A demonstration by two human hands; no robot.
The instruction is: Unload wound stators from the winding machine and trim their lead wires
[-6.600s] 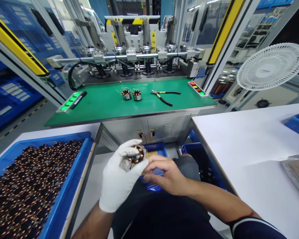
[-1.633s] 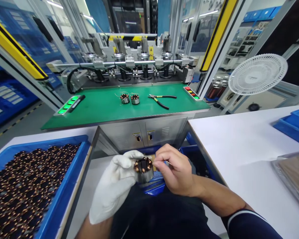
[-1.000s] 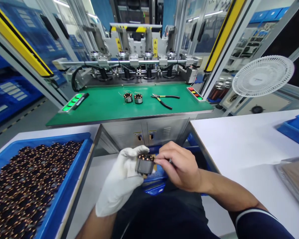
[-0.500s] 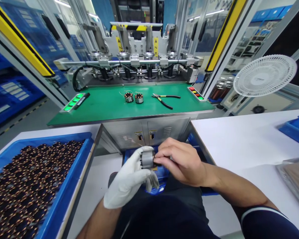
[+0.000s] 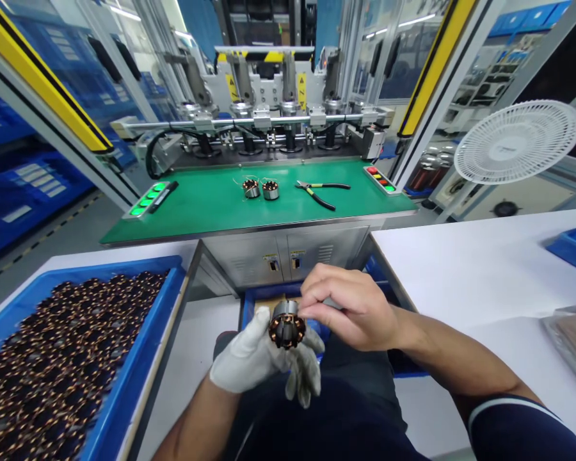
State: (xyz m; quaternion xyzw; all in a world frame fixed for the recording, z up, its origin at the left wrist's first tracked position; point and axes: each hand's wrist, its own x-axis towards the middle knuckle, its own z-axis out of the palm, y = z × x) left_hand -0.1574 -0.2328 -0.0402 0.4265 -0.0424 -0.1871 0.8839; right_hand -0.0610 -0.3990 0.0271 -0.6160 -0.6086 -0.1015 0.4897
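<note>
A motor stator (image 5: 286, 325) with a grey steel ring and copper windings is held over my lap, its wound end facing me. My left hand (image 5: 249, 356), in a white glove, grips it from the left and below, the other gloved fingers hanging loosely beneath. My bare right hand (image 5: 349, 310) is closed in a pinch at the stator's upper right edge. Whatever lies between those fingertips is hidden. On the green bench top (image 5: 196, 208) ahead stand two more stators, a left one (image 5: 252, 189) and a right one (image 5: 271, 191), with loose wire ends. Cutting pliers (image 5: 317, 192) lie open beside them.
A blue tray (image 5: 175, 272) full of wound stators stands on the left table. Behind the bench top is a winding machine (image 5: 264, 118) between yellow posts. Button panels (image 5: 148, 200) flank it. At right are a white table (image 5: 427, 256) and a fan (image 5: 518, 142).
My left hand has turned the stator from side-on so its wound end faces me, and has dipped slightly. My right hand stays pinched at its edge. The view has shifted a little.
</note>
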